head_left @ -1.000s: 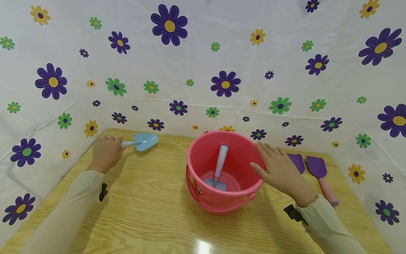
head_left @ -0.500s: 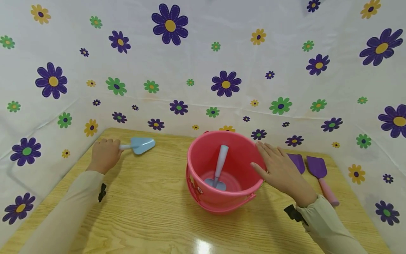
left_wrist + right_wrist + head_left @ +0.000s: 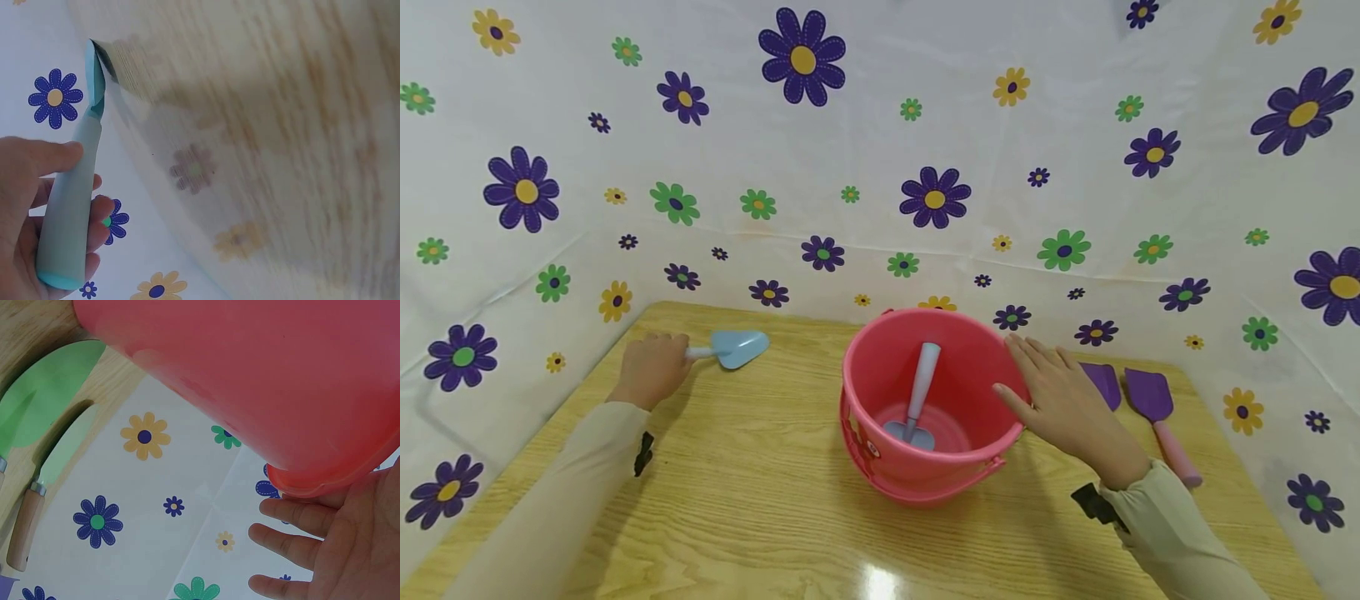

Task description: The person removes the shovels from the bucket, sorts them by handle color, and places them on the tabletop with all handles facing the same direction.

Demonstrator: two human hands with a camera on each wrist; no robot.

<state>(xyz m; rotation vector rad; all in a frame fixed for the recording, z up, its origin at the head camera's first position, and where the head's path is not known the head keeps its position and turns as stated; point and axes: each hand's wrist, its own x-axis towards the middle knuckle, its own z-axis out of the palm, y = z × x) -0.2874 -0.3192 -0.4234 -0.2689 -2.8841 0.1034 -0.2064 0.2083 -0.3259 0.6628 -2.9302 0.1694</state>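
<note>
My left hand grips the handle of a light blue toy shovel at the table's far left, its blade pointing right. From the left wrist, fingers and thumb are seen wrapped around the shovel's thick handle; whether the blade touches the wood I cannot tell. A pink bucket stands upright near the middle. Inside it a grey-blue shovel leans, handle up. My right hand rests at the bucket's right rim with fingers extended; in the right wrist view they stretch beside the rim.
Right of the bucket lie a purple-bladed shovel with a pink handle and another purple blade, partly hidden by my hand. The right wrist view has a wide green blade and a narrow green-bladed tool. Flowered cloth walls the table.
My left hand and the light blue shovel have come slightly lower and nearer, and the blade's tilt has changed a little. The right hand and the bucket have stayed put.
</note>
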